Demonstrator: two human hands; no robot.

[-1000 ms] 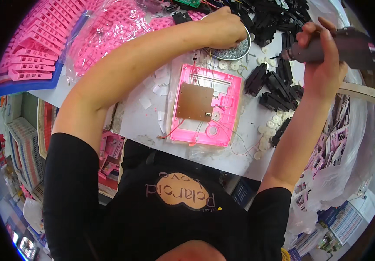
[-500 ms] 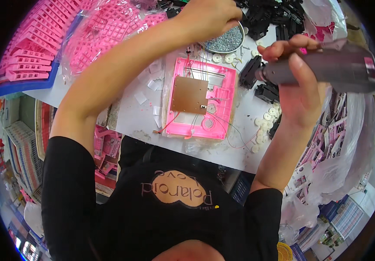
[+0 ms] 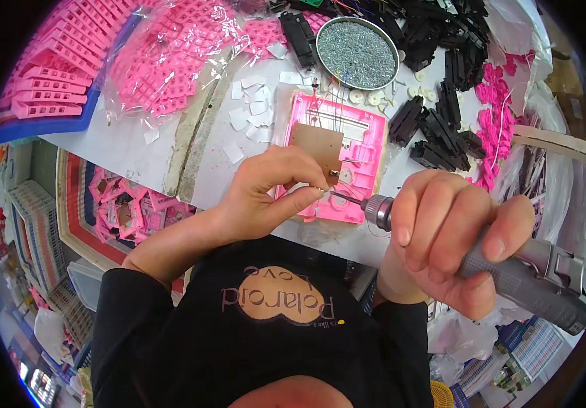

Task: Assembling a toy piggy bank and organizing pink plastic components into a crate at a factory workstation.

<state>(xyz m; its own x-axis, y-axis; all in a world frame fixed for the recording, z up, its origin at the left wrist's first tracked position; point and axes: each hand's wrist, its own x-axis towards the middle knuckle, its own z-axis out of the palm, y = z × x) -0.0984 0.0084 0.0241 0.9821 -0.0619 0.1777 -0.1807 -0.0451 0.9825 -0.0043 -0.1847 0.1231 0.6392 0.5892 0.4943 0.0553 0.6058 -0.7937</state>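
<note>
My right hand (image 3: 446,234) is wrapped round a grey electric screwdriver (image 3: 510,275), its bit pointing left. Thumb and forefinger of my left hand (image 3: 265,187) pinch a tiny screw (image 3: 322,190) right at the tip of that bit. Both hands are above the near part of a pink plastic housing (image 3: 367,153), which lies on the table with its inside up. A brown circuit board (image 3: 316,144) sits in the housing, with thin wires running from it. My left fingers hide the board's near left corner.
A round metal dish (image 3: 357,54) of small screws stands behind the housing. Black plastic parts (image 3: 436,132) and white discs (image 3: 374,97) lie to its right, white paper pieces (image 3: 255,102) to its left. Bagged pink parts (image 3: 163,75) and a blue tray (image 3: 82,126) are at the far left.
My left hand has come back from the screw dish toward me, now pinching a screw. My right hand has lowered the screwdriver and turned its bit to the screw.
</note>
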